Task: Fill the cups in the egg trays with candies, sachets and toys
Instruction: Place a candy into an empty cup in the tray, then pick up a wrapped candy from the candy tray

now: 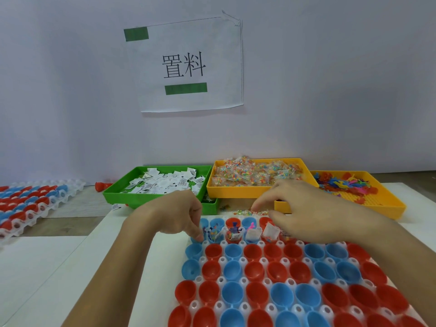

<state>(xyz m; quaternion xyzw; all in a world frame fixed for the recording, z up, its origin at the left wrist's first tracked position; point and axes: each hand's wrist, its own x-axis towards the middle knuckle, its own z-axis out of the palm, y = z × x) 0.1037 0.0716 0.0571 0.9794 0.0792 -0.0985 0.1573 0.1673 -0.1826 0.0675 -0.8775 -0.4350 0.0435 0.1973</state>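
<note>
I am filling the far row of the clear plastic egg tray (260,243). My left hand (181,213) pinches something small over a blue cup (195,239); my right hand (304,211), fingers loosely spread, reaches toward loose candies (250,211) just beyond its fingertips. Next: drop, then pinch candy.

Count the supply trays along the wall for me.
3: a green tray of sachets at left, a yellow tray of candies in the middle, a yellow tray of toys at right.

2 bare forearms, left hand (175,214) and right hand (306,210), no sleeves visible.
</note>
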